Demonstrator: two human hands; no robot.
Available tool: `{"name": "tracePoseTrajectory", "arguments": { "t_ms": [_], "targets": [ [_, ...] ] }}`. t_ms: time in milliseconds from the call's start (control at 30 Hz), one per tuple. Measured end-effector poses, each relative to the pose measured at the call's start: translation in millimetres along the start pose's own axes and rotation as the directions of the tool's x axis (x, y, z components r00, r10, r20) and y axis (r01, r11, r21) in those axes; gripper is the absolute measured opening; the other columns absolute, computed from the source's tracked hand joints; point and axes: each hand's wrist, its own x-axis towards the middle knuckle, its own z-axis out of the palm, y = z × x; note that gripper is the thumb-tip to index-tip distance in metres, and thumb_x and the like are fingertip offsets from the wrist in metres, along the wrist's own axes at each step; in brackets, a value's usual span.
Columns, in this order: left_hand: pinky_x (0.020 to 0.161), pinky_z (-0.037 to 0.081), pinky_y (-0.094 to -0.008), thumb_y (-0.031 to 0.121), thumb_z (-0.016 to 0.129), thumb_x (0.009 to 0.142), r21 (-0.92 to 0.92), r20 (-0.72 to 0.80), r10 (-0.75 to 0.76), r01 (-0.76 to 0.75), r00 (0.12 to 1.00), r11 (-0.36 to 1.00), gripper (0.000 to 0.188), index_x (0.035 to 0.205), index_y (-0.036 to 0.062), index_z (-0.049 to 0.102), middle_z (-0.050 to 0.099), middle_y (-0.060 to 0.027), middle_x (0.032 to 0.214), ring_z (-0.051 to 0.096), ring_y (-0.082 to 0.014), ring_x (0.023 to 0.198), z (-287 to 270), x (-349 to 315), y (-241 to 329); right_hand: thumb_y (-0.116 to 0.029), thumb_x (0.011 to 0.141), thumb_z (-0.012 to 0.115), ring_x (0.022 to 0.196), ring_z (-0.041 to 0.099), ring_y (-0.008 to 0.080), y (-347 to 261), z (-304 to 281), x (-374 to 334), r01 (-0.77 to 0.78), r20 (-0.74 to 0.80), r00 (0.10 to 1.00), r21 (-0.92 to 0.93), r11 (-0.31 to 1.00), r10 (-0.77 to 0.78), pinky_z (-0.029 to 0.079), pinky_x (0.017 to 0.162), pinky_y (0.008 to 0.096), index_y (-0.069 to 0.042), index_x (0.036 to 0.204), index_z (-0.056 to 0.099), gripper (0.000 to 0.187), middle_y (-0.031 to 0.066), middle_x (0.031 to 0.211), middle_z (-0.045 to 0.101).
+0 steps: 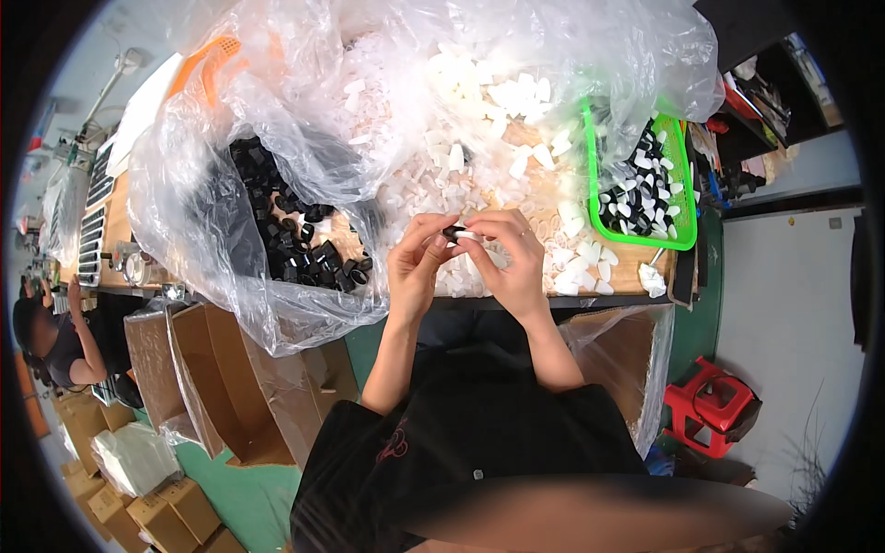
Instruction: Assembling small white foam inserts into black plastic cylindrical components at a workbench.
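Close together over the table's near edge, my left hand [419, 258] and my right hand [507, 258] pinch one small part between their fingertips. Its black end [453, 233] sits at my left fingers, and its white rounded piece [468, 236] is at my right fingers. Whether the two pieces are fully joined I cannot tell. Beneath and beyond my hands spreads a heap of white and translucent tongue-shaped pieces [442, 184]. Left of my left hand, small black caps [313, 263] lie in an opened clear plastic bag [194, 221].
A green basket [687, 221] at the right holds black-and-white parts [641, 194]. Clear plastic sheeting [516, 37] covers the far side. Cardboard boxes [221, 378] stand below the table, a red stool [710, 405] at right. Another person [74, 341] sits far left.
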Motion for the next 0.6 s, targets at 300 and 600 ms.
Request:
{"name": "tracePoseTrajectory", "arguments": {
  "t_ms": [300, 600],
  "targets": [
    [0.090, 0.046, -0.0239, -0.003, 0.056, 0.097, 0.280, -0.049, 0.093, -0.076, 0.994, 0.957, 0.024, 0.120, -0.0026, 0.062, 0.056, -0.0035, 0.106, 0.057, -0.0121, 0.104, 5, -2, -1, -0.007, 0.079, 0.080, 0.084, 0.067, 0.0246, -6, 5, -6, -0.136, 0.020, 0.991, 0.085, 0.987, 0.135, 0.053, 0.073, 0.0326, -0.005, 0.099, 0.063, 0.027, 0.0099, 0.102, 0.067],
    [0.093, 0.042, -0.0241, -0.004, 0.054, 0.096, 0.380, -0.147, 0.117, -0.053, 0.982, 0.923, 0.023, 0.120, -0.0019, 0.056, 0.054, -0.0029, 0.107, 0.053, -0.0110, 0.102, -3, -5, -7, -0.004, 0.077, 0.082, 0.086, 0.068, 0.0194, 0, -2, -9, -0.072, -0.063, 0.995, 0.069, 0.995, 0.077, 0.053, 0.075, 0.0295, -0.002, 0.095, 0.065, 0.025, 0.0099, 0.095, 0.070]
  ]
}}
